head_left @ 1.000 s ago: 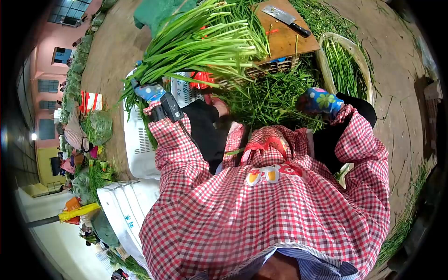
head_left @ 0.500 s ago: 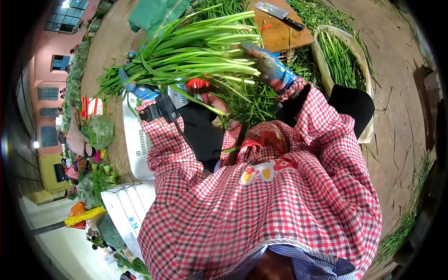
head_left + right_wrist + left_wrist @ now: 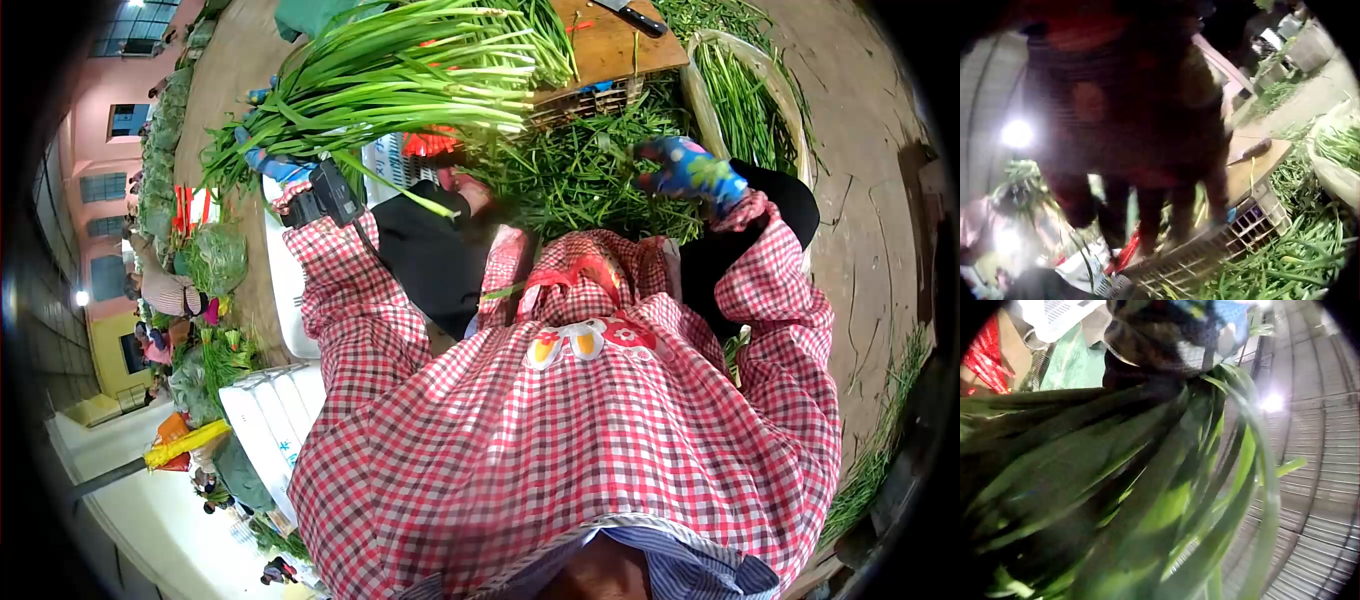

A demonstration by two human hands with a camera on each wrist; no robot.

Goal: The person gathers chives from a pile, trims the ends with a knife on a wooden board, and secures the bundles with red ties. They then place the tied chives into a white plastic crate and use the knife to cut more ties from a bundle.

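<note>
Green stalks, one thick bundle (image 3: 400, 75), sat in my left hand (image 3: 268, 165). The gloved fingers were wrapped tight round it near the leafy end, and the left wrist view showed the glove (image 3: 1166, 337) cinched on the leaves (image 3: 1116, 487). The bundle was up in the air, lying level just left of the wooden board (image 3: 610, 45), with its pale cut ends pointing at the board. I judged the one-ended grip kept the stalks squared up, while the tips fanned out loose past the hand.

My right hand (image 3: 690, 170), also gloved, hung below the board over the loose greens (image 3: 580, 180). Its fingers drooped and I saw nothing in them, though the right wrist view was dark and blurry.

The board lay flat on a slatted crate (image 3: 585, 100), which I judged served as a raised work top. A cleaver (image 3: 630, 15) lay on the board's far edge, untouched.

Right of the board stood a pale basket (image 3: 700, 110) filled with more green stalks laid lengthwise. Well left of and below the board was a white plastic crate (image 3: 285, 290); I couldn't tell what was in it.
</note>
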